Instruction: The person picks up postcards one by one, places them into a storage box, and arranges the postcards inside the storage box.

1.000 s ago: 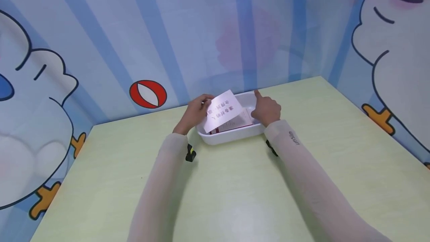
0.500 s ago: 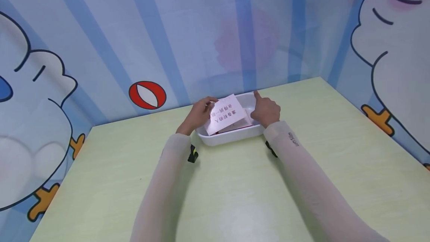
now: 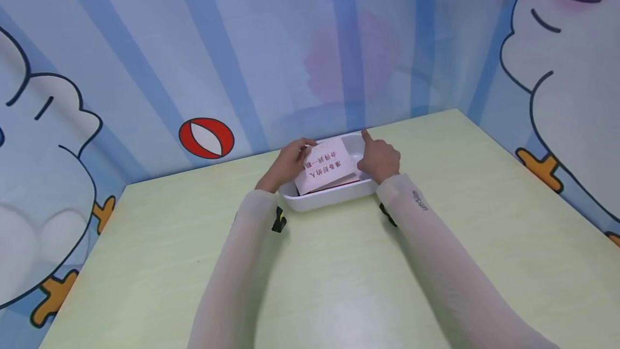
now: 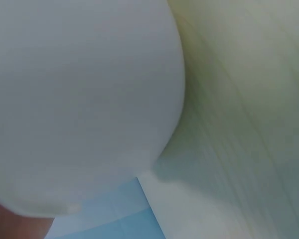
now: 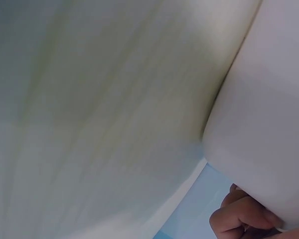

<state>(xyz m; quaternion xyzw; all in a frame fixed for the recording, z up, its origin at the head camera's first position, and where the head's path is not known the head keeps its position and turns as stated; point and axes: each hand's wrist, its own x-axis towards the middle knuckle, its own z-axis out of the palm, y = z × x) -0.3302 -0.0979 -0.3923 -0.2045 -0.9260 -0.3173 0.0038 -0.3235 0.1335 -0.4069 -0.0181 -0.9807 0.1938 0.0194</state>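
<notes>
A white oblong plastic tray (image 3: 334, 194) stands on the table, close to the back wall. Inside it lies a pale card (image 3: 325, 165) with lines of red characters, slightly tilted over another printed piece with a red edge. The left hand (image 3: 289, 161) is over the tray's left end, its fingers pinching the card's upper left side; the thumb is hidden. At the other end, the right hand (image 3: 381, 158) grips the tray's right rim, with curled fingers (image 5: 244, 216) showing beside the rim in the right wrist view. The tray's white wall (image 4: 84, 109) fills much of the left wrist view.
The pale green table (image 3: 329, 279) extends around the tray on both sides and in front. Right behind it rises a blue-striped cartoon backdrop (image 3: 271, 42). Both forearms, in light sleeves, reach in from the front, with black straps (image 3: 279, 220) near the wrists.
The card has come down from a steeper tilt to lie nearly flat in the tray, covering more of the piece beneath. The left hand shifted slightly right with it; the right hand kept its place on the rim.
</notes>
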